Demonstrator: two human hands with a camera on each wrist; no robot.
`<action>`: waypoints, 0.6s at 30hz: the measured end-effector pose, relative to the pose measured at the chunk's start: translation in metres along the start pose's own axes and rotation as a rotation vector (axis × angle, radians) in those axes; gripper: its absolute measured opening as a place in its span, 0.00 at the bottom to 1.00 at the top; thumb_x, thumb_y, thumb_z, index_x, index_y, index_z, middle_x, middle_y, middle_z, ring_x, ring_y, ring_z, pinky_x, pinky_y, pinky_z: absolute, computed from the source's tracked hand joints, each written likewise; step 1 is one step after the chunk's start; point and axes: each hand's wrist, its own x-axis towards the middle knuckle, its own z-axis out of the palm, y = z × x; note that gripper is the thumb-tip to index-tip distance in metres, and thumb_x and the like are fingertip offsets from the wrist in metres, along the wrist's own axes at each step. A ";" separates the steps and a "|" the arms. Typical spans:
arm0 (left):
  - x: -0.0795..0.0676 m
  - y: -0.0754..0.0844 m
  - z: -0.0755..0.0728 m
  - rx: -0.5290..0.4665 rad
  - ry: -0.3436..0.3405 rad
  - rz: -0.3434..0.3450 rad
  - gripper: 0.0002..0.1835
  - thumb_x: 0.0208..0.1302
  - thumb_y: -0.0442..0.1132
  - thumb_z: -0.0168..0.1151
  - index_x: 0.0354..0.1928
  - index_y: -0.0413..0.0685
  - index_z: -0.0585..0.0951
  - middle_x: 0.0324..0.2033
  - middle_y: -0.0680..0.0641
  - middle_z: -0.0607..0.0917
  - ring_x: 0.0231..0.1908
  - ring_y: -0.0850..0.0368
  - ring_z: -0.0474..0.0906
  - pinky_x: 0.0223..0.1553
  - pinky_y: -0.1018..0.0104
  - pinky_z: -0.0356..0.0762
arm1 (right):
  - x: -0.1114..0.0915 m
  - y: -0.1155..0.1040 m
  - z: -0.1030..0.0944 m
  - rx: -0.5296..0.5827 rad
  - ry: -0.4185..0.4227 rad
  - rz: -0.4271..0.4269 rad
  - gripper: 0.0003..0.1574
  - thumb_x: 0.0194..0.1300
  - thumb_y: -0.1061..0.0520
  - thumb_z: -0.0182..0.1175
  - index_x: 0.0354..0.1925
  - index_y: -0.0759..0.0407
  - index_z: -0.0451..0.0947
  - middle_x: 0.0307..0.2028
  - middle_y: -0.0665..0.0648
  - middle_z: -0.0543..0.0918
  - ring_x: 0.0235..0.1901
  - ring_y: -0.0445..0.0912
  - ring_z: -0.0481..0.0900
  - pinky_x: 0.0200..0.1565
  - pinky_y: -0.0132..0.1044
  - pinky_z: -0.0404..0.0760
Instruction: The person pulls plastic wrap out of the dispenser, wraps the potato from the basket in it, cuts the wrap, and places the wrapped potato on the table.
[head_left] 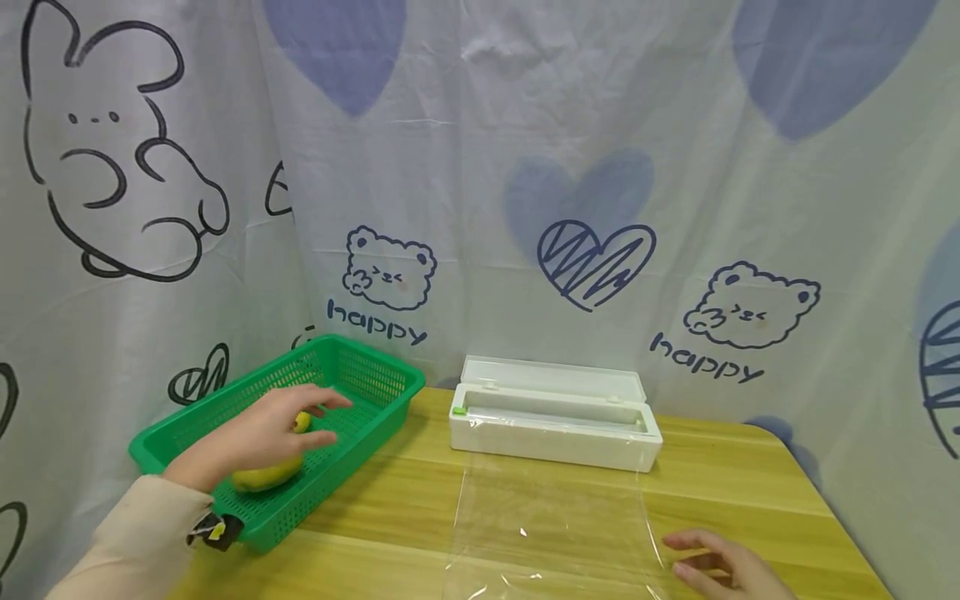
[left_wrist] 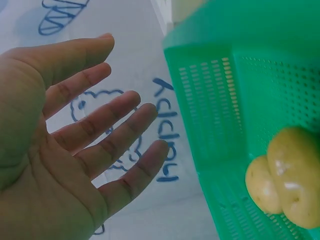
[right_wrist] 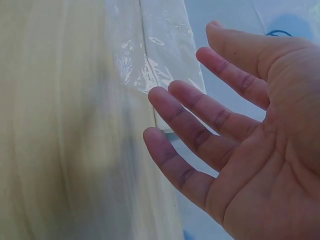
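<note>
My left hand (head_left: 281, 427) hovers over the green plastic basket (head_left: 341, 467), fingers spread and holding nothing. Under it in the basket lie yellow potatoes (head_left: 262, 477), partly covered by the hand in the head view. The left wrist view shows two potatoes (left_wrist: 295, 180) touching each other. At the table's right front, my right hand (head_left: 731, 571) is held with loosely bent, empty fingers, just right of a pulled-out sheet of cling film (head_left: 551, 517). That clear sheet comes from a white cling film dispenser box (head_left: 551, 440) whose lid is raised.
The wooden table (head_left: 390, 533) has a rounded back right corner. White curtains (head_left: 480, 167) with hearts and bear drawings hang close behind and at both sides. The basket stands at the left edge, near the curtain.
</note>
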 end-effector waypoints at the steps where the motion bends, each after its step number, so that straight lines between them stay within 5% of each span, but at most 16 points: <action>1: 0.000 -0.004 0.000 -0.006 -0.006 -0.005 0.24 0.72 0.46 0.72 0.66 0.52 0.82 0.61 0.46 0.86 0.56 0.46 0.84 0.55 0.44 0.86 | 0.000 0.001 0.000 0.005 0.007 0.001 0.32 0.79 0.47 0.64 0.66 0.70 0.76 0.61 0.69 0.84 0.52 0.55 0.88 0.49 0.44 0.90; 18: 0.002 -0.064 -0.008 -0.108 -0.171 -0.108 0.25 0.69 0.42 0.74 0.65 0.44 0.82 0.59 0.33 0.85 0.58 0.31 0.83 0.56 0.37 0.85 | -0.002 0.015 -0.002 0.090 0.029 0.029 0.33 0.81 0.47 0.60 0.68 0.73 0.74 0.63 0.72 0.82 0.53 0.53 0.88 0.48 0.42 0.90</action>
